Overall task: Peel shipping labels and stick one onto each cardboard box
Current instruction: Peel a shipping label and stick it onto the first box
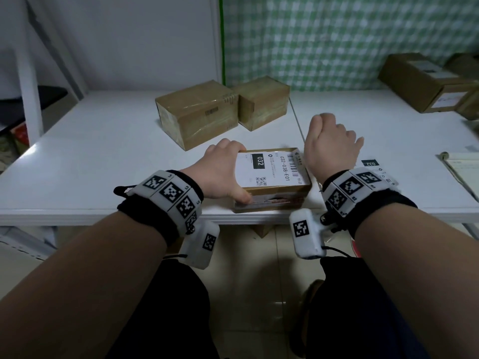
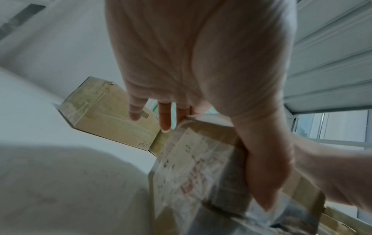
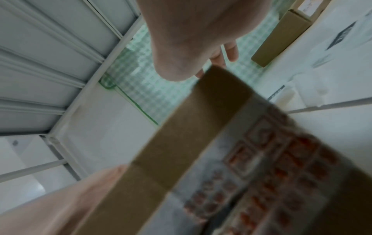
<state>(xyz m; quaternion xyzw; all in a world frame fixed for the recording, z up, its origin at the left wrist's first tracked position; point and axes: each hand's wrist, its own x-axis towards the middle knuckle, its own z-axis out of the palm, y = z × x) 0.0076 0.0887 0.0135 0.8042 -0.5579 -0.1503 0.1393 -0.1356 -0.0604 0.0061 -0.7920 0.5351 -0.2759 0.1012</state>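
Left hand point(image 1: 220, 172) grips labelled box point(image 1: 272, 182) on table point(image 1: 103, 156).

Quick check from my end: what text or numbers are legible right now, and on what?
"032": white on black, on the shipping label stuck on the near cardboard box.
"032-038-E01": same label.
"E01": same label, far edge.
"032": loose label on the table, beyond the right wrist.
Fine print, barcodes and the far boxes' markings: too small or blurred.
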